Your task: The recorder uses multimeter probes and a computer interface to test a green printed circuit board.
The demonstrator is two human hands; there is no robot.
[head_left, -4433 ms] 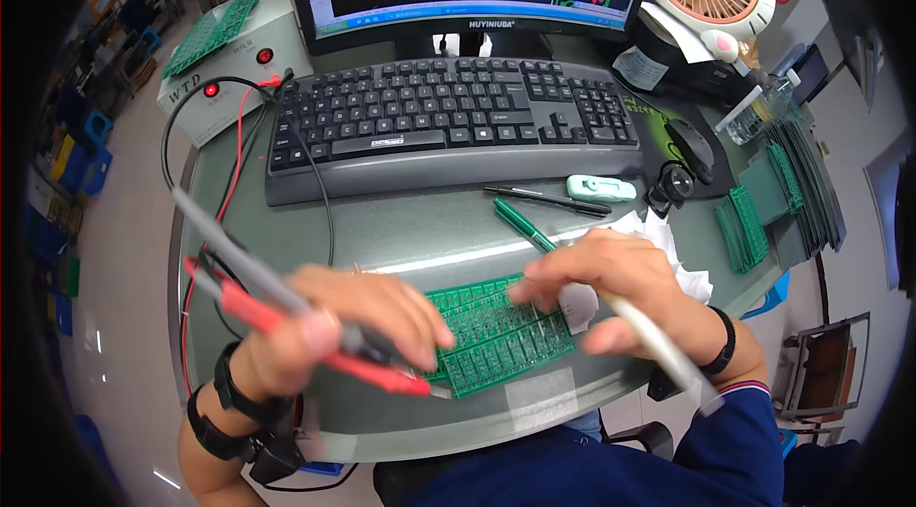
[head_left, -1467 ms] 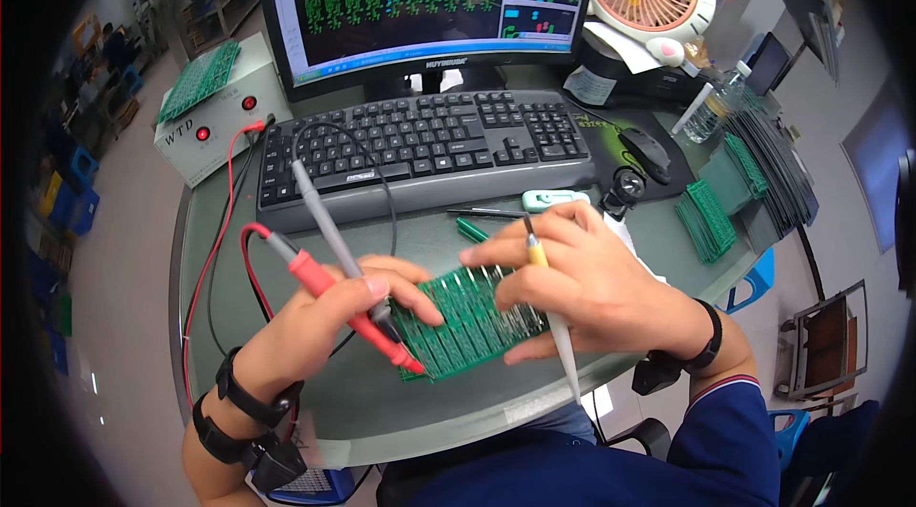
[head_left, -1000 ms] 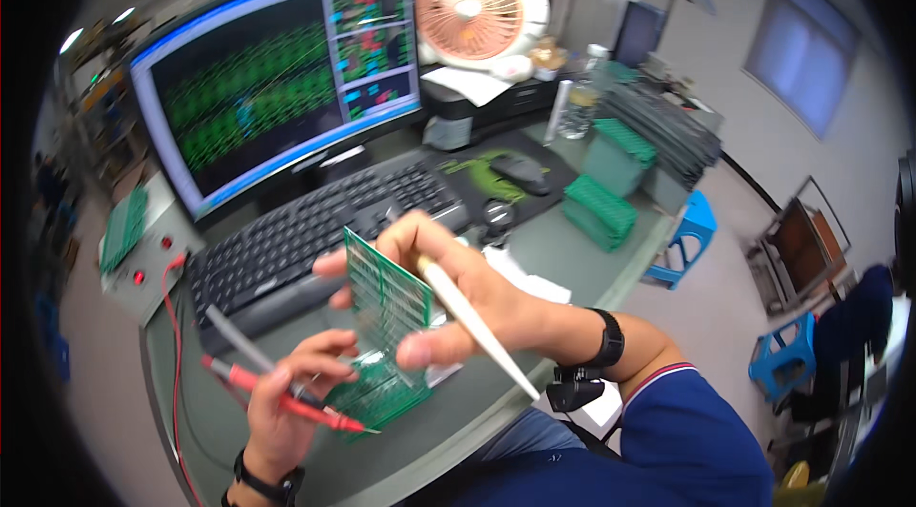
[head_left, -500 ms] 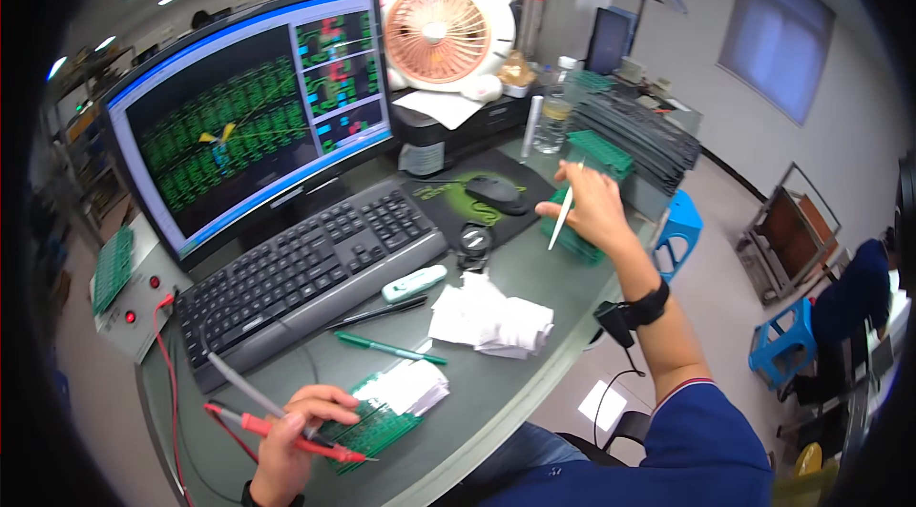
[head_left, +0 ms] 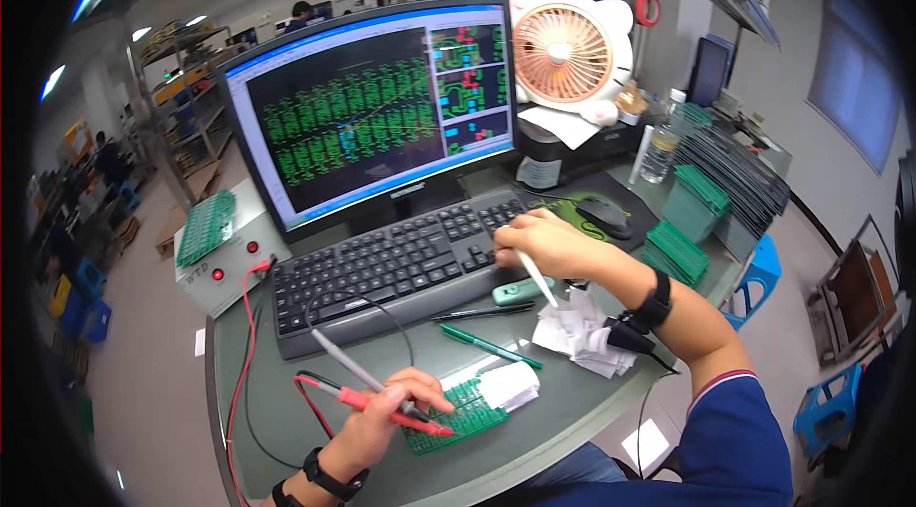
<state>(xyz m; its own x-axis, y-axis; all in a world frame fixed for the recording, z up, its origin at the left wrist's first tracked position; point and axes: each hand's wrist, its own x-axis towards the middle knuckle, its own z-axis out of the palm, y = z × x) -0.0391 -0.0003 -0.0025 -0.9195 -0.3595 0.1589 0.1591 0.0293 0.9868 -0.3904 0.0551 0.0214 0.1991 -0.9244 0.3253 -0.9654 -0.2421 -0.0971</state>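
My left hand (head_left: 389, 416) is closed around two test probes, a red probe (head_left: 352, 398) and a grey probe (head_left: 345, 360), over a green circuit board (head_left: 474, 422). The board lies flat on the bench (head_left: 458, 480), on my side of the black keyboard (head_left: 382, 264), with white paper (head_left: 510, 385) over its right end. Whether the red tip touches the board, I cannot tell. My right hand (head_left: 551, 246) grips a slim white stick (head_left: 536, 278) above the keyboard's right end; contact with the keys is unclear. Between keyboard and board lies a green pen (head_left: 491, 346). Right of the keyboard sits a mouse (head_left: 604, 216); behind the keyboard stands a monitor (head_left: 348, 121) showing green circuit patterns.
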